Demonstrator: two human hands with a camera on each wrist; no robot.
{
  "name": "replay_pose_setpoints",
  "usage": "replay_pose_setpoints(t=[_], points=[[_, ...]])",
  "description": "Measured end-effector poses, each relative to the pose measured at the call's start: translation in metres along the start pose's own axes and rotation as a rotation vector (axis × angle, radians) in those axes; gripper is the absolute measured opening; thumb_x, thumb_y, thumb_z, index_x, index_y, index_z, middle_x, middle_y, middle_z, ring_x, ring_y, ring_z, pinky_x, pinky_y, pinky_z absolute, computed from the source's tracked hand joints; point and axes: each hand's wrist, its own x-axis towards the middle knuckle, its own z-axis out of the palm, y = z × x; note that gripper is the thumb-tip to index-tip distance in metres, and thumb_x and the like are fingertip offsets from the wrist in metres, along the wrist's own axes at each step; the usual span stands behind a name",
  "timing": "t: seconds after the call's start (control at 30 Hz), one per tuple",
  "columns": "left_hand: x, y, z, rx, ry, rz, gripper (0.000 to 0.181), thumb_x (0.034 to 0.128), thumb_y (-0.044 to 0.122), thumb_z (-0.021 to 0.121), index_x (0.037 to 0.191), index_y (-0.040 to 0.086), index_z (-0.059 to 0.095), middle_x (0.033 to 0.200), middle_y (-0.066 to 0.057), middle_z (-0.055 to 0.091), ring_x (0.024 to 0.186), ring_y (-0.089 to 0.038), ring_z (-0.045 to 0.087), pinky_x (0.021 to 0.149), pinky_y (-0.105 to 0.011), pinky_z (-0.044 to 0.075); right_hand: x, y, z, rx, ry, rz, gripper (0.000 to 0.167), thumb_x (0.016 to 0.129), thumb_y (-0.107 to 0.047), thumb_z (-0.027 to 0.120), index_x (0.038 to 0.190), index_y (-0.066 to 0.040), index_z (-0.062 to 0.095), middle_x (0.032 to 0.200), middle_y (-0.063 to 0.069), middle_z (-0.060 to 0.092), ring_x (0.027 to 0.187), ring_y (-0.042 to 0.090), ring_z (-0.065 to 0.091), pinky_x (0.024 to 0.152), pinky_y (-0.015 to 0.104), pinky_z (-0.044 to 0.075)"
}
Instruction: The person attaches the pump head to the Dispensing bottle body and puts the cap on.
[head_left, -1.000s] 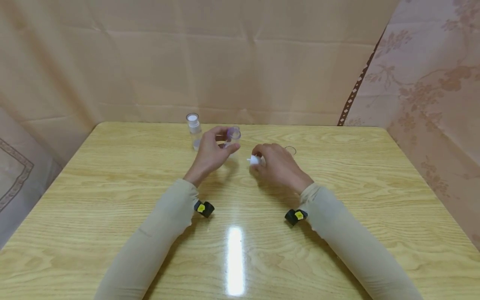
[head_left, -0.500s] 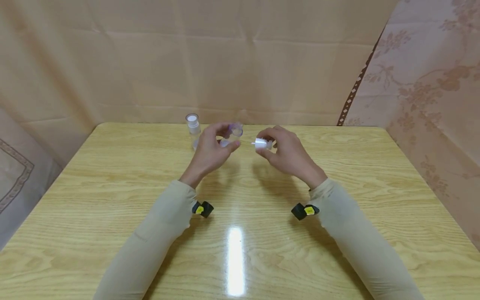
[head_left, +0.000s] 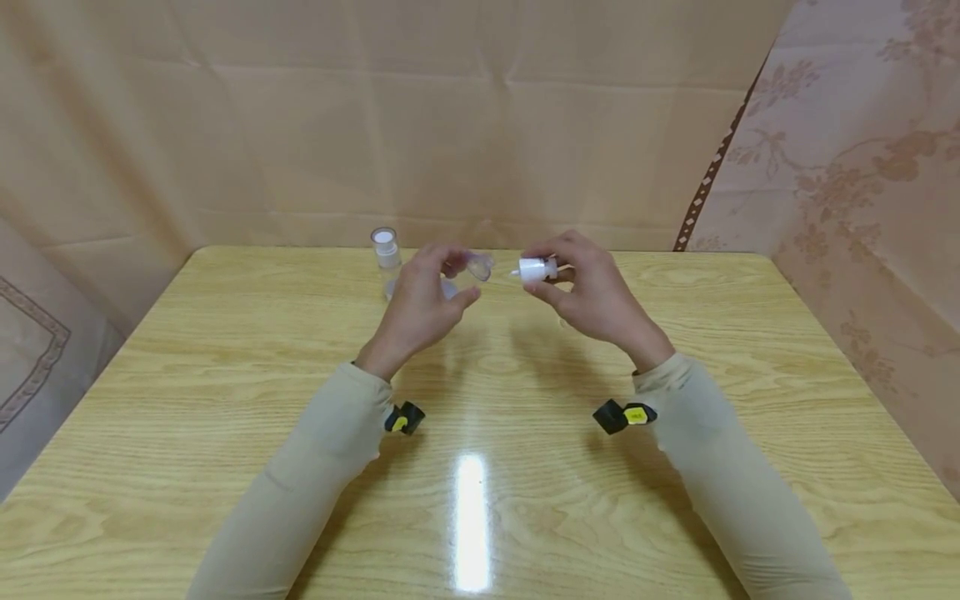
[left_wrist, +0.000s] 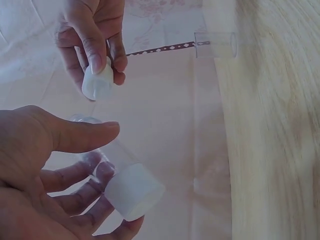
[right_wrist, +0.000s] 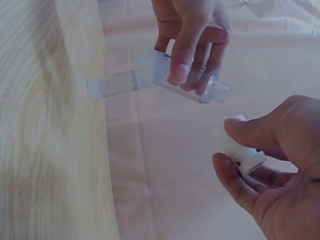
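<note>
My left hand (head_left: 420, 302) holds a small clear bottle (left_wrist: 120, 154) above the table. It has a thick white base, and its uncapped neck (head_left: 480, 266) points right in the head view, towards the other hand. Between thumb and fingers, my right hand (head_left: 600, 292) pinches a white pump head (head_left: 536, 269), lying sideways with its thin tip facing the bottle. A short gap separates pump and bottle neck. In the left wrist view the thumb lies along the bottle, with the fingers around its other side.
A second clear bottle with a white pump top (head_left: 386, 247) stands upright behind the left hand, partly hidden. A clear open cylinder, like a cap (left_wrist: 215, 45), stands on the wooden table (head_left: 480, 392). Cloth (head_left: 450, 125) hangs along the table's back edge.
My right hand has lifted the pump head up and away from the table, moving slightly right. My left hand has tipped the bottle so its neck turns further to the right.
</note>
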Motion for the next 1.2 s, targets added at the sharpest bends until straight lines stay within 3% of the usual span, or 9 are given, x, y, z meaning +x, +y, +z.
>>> replay_pose_setpoints(t=[0.2, 0.47, 1.2], points=[[-0.0020, 0.0043, -0.0022, 0.059, -0.072, -0.008, 0.036, 0.0879, 0.004, 0.078, 0.121, -0.002, 0.065, 0.117, -0.015, 0.063, 0.108, -0.031, 0.060, 0.095, -0.040, 0.050, -0.0010, -0.0027, -0.0040, 0.061, -0.011, 0.009, 0.033, 0.092, 0.005, 0.071, 0.124, 0.005, 0.066, 0.119, 0.016, 0.059, 0.105, 0.027, 0.060, 0.095, 0.040, 0.055], [-0.0032, 0.0067, -0.0029, 0.093, -0.141, -0.018, 0.037, 0.0885, 0.006, 0.078, 0.123, -0.001, 0.066, 0.119, -0.016, 0.063, 0.108, -0.031, 0.061, 0.095, -0.041, 0.051, -0.0009, -0.0033, -0.0040, 0.075, -0.008, -0.037, 0.032, 0.092, 0.005, 0.071, 0.124, 0.004, 0.066, 0.118, 0.015, 0.061, 0.103, 0.025, 0.061, 0.092, 0.039, 0.056], [-0.0038, 0.0100, -0.0004, 0.136, -0.208, 0.000, 0.038, 0.0895, 0.013, 0.079, 0.124, 0.003, 0.069, 0.118, -0.012, 0.064, 0.106, -0.029, 0.061, 0.090, -0.043, 0.052, -0.0015, -0.0018, 0.0013, 0.088, -0.054, -0.093, 0.033, 0.089, 0.012, 0.070, 0.121, 0.005, 0.066, 0.119, 0.016, 0.062, 0.104, 0.028, 0.064, 0.091, 0.037, 0.056]])
